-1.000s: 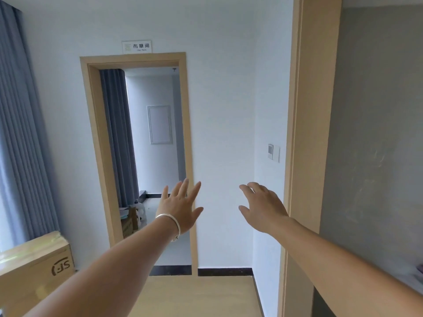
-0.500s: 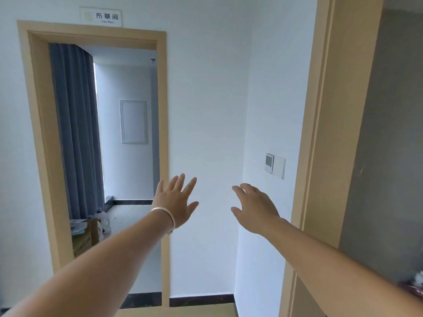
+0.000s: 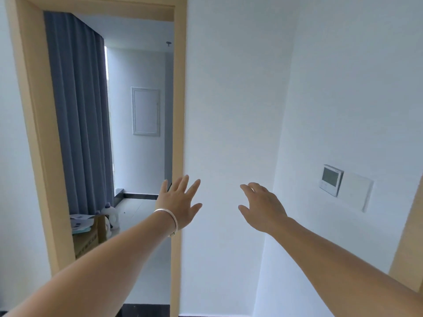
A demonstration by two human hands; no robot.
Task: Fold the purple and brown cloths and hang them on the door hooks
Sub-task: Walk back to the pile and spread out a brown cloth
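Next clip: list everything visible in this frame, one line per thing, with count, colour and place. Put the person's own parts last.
door frame: 1, light wood, left, around an open doorway
curtain: 1, grey-blue, inside the doorway at left
wall panel: 1, white, far wall of the next room
cardboard box: 1, brown, floor by the curtain, papers on top
jug: 1, white, floor behind the box
thermostat: 1, white with grey screen, right wall
switch plate: 1, white, just right of the thermostat
wood trim: 1, light wood, right edge
cloths, hooks: none in view
bracelet: 1, silver, left wrist
left hand: 1, fingers spread, holds nothing
right hand: 1, fingers relaxed, holds nothing
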